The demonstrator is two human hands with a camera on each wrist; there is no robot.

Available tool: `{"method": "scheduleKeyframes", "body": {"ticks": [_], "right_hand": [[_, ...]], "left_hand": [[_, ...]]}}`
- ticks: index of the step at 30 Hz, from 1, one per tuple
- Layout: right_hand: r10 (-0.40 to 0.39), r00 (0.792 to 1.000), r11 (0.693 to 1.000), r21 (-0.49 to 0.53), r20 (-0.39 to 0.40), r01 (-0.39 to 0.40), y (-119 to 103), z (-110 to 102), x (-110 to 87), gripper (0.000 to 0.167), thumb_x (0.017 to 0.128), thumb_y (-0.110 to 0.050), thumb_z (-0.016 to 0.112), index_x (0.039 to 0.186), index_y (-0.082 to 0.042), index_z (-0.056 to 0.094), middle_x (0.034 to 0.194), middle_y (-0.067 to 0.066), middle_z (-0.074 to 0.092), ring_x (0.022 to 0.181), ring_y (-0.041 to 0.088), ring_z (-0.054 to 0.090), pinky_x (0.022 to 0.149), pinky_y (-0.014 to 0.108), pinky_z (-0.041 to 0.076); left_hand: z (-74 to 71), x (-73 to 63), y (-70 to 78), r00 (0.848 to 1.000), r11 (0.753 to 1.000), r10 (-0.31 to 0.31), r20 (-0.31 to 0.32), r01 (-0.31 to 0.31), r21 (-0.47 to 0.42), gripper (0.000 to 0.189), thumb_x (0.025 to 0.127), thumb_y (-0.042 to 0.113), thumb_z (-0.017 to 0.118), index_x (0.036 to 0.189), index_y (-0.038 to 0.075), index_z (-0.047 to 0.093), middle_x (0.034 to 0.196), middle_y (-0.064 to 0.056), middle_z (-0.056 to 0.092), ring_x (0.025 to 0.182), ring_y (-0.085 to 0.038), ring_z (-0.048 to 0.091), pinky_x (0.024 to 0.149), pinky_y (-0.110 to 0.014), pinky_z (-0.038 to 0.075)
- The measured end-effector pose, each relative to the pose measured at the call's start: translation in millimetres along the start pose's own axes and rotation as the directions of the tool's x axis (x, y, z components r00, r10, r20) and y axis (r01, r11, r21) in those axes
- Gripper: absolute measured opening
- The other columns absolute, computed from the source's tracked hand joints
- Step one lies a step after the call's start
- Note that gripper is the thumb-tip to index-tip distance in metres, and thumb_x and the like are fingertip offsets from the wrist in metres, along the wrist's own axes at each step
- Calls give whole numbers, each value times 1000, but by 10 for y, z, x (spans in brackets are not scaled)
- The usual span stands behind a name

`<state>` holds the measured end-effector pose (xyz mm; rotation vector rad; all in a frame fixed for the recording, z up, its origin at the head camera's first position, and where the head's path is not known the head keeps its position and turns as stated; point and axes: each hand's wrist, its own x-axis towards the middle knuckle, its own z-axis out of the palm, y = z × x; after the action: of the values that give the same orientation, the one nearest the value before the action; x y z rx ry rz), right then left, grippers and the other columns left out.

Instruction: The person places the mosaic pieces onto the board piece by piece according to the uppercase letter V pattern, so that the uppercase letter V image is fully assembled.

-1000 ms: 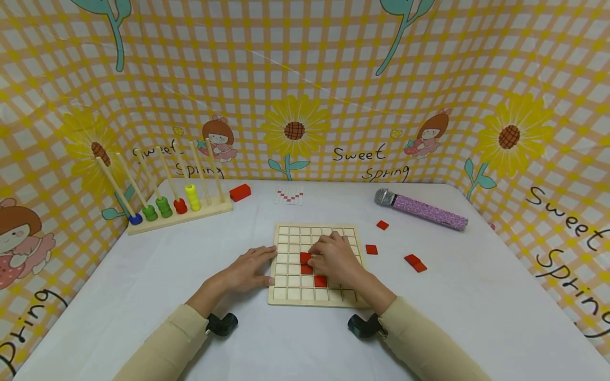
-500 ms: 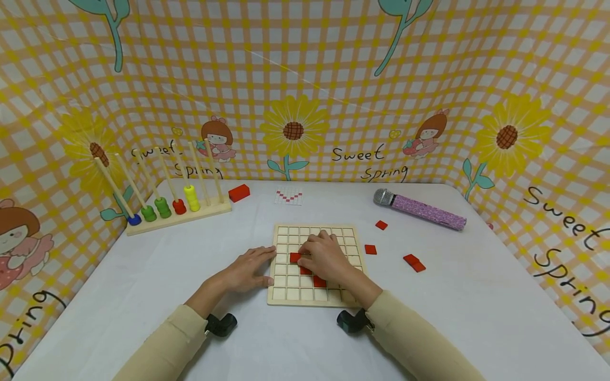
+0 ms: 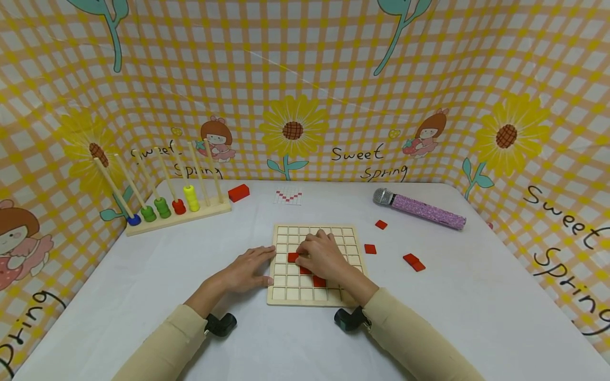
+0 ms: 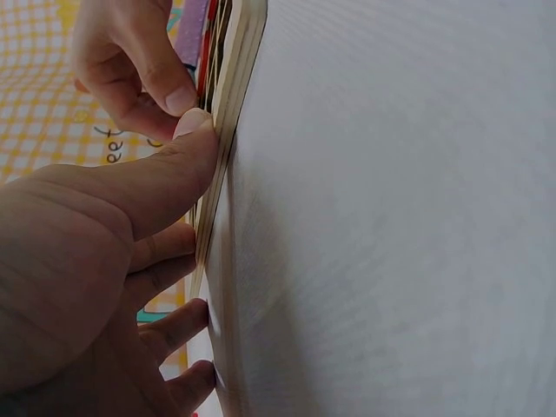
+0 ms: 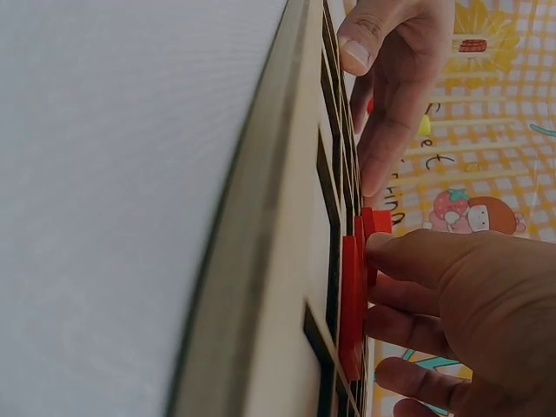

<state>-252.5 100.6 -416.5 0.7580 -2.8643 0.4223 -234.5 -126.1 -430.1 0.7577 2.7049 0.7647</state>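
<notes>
A square wooden grid board (image 3: 286,294) lies flat on the white-covered table. Over its middle-left cells, my right hand (image 3: 326,258) pinches a red square tile (image 3: 293,257) between thumb and fingers, close to the board. Two more red tiles, the nearer one (image 3: 320,282) and one beside the fingers (image 3: 305,270), sit in cells in a diagonal line, partly covered by that hand. My left hand (image 3: 245,271) rests at the board's left edge with fingers extended; in the left wrist view its thumb (image 4: 178,169) touches the layered wooden rim.
Several loose red tiles, one of them (image 3: 370,249) near the board, lie to the right. Behind are a glittery pink microphone (image 3: 424,209), a small pattern card (image 3: 288,196), a red block (image 3: 239,192) and a peg abacus (image 3: 181,212). Patterned cloth (image 3: 293,69) surrounds the table.
My right hand has moved left across the board with the red tile, about one cell, and has nearly stopped. The left hand stays at the board's edge.
</notes>
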Motion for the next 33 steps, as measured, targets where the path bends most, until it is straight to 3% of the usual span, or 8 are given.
{"method": "scheduleKeyframes", "body": {"ticks": [20,33], "right_hand": [[1,999,1000,19,-36,-1,5,22,1,18,79,-30,74,90,-15,75,89,-2,64,81,17,44,74,34,35],[6,997,999,-32,-73,-9,64,-133,-133,20,80,-27,73,95,-13,74,91,-1,65,86,18,45,76,34,36]], "left_hand": [[-13,-14,4,1000,1000,11,-3,-11,-10,72,86,29,68,146,6,34,154,-10,30,142,-35,25,114,-56,23],[-28,-38,18,999,999,38,-12,-38,-12,71,87,27,67,145,3,34,154,-13,30,142,-38,24,112,-58,23]]}}
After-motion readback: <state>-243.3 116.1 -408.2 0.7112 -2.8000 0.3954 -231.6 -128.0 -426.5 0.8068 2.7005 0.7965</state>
